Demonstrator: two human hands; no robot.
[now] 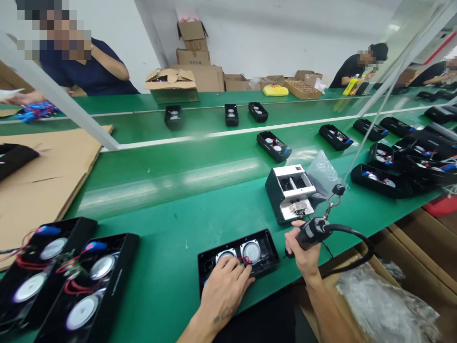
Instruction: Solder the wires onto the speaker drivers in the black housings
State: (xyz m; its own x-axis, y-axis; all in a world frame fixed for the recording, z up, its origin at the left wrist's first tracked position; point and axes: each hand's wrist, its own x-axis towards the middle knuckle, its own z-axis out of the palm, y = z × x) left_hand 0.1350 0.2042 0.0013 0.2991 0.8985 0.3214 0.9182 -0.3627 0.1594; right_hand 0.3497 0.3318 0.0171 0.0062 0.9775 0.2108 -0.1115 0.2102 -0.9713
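Note:
An open black speaker housing (266,250) with two round silver drivers and red wires lies on the green belt in front of me. My left hand (224,288) rests on it, fingers spread flat over the left driver and the wires. My right hand (303,250) is closed round a black electric screwdriver (314,230) that hangs by a cable from above, held just right of the housing. Beyond it sits a black-and-white screw feeder box (290,193).
Two more open housings (64,276) lie at the near left beside a cardboard sheet (43,176). Several housings ride the belts and pile up at the right (417,159). Other people work at the far side; cardboard boxes (193,52) stand against the wall.

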